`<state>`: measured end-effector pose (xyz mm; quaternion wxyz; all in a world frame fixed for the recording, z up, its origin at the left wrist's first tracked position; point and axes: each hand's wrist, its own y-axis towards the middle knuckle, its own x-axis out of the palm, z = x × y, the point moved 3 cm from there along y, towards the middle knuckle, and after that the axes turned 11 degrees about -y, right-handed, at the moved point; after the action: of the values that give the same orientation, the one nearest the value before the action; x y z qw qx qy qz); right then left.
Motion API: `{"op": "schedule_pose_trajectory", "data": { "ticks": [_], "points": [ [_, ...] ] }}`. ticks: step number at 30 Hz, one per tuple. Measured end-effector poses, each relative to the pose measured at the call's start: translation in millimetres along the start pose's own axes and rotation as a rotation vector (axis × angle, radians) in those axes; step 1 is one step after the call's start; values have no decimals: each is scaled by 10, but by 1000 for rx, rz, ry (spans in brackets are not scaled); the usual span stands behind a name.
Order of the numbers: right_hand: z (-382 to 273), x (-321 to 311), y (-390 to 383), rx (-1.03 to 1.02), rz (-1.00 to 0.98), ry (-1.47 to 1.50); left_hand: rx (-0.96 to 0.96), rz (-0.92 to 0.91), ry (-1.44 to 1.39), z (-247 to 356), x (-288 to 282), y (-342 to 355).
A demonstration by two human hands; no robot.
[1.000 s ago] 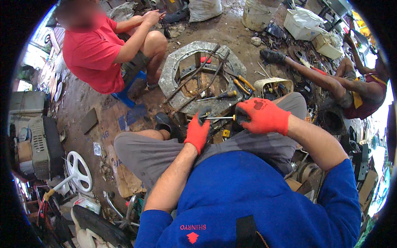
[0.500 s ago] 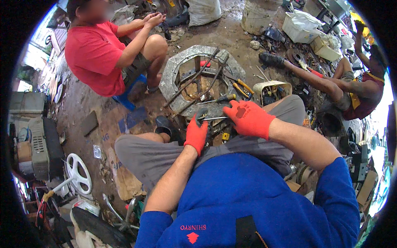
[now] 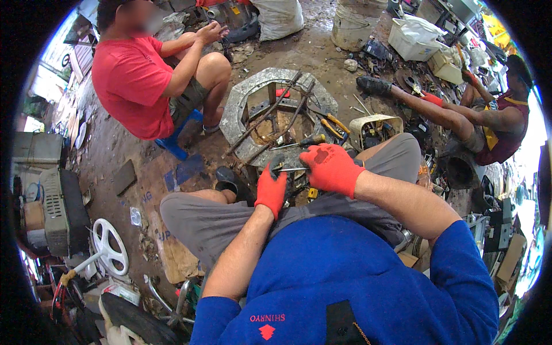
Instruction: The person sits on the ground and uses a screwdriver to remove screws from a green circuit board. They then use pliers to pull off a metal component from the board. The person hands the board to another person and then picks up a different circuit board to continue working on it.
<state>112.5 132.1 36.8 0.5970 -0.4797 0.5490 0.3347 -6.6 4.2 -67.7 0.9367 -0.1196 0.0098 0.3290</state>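
Note:
My left hand (image 3: 271,190), in a red glove, is closed around a small dark part (image 3: 278,161) whose exact kind I cannot make out. My right hand (image 3: 332,169), also red-gloved, grips a tool with a thin metal shaft (image 3: 294,169), which looks like a screwdriver; its handle is hidden in the fist. The shaft reaches across to the part in my left hand. Just beyond my hands lies a second screwdriver (image 3: 313,140) with a yellow and black handle, resting on a grey octagonal frame (image 3: 234,112). Yellow-handled pliers (image 3: 333,126) lie at the frame's right side.
Rusty bars (image 3: 264,114) cross the frame. Right of it stands an open cream container (image 3: 376,122) with mixed parts. A person in a red shirt (image 3: 129,86) sits at left on a blue stool (image 3: 172,146); another person (image 3: 506,121) sits at right among scrap.
My right hand has shifted left toward my left hand, and less of the shaft shows between them. The person at right has lowered a raised arm.

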Motion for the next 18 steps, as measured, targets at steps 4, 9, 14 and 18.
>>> {"op": "schedule_pose_trajectory", "data": {
  "ticks": [4,9,14,18],
  "points": [
    [-49,7,0,-34,84,66,75,33,30,-69,-33,28],
    [-99,-45,-40,-24,5,53,28,37,11,-42,-13,5],
    [-128,-15,-11,-42,148,-40,61,47,54,-76,-25,17],
    [-208,-40,-23,-20,267,-10,48,26,20,-100,-24,9]
  ]
}}
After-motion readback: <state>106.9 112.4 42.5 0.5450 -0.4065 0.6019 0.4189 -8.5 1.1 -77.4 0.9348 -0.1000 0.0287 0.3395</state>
